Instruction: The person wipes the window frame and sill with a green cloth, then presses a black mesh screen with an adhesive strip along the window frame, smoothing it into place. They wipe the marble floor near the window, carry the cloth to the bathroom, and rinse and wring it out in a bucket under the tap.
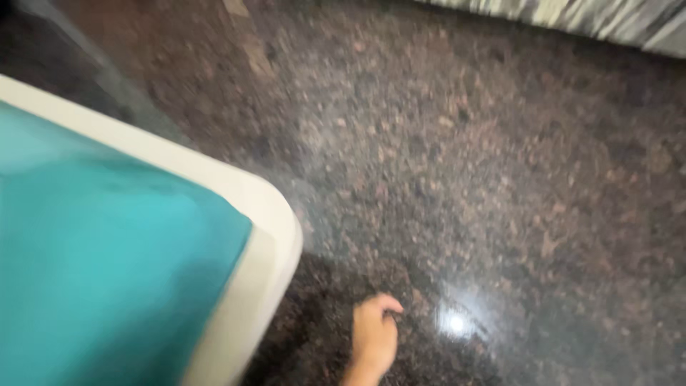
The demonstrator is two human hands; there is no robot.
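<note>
Hand (374, 337) beside white-edged teal table (257, 214)

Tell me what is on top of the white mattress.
A teal sheet covers the top of the white mattress, leaving only its rounded edge bare. Whatever lies beneath the sheet is hidden. One hand hangs beside it over the speckled floor.

You have no packages, labels, signs or screens in view at this moment. The blurred frame offers nothing of that kind to record, near or far.
</note>
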